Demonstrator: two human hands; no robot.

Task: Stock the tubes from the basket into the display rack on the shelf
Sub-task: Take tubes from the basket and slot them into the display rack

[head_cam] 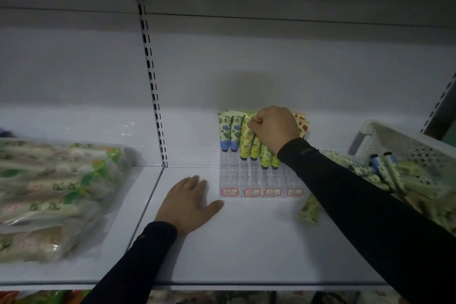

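Pinching yellow tube w/ right hand, fingers curled

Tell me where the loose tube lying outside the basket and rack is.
In the head view, the loose green-patterned tube lies flat on the shelf, right of centre, just beyond the display rack's front right corner and partly under the right forearm.
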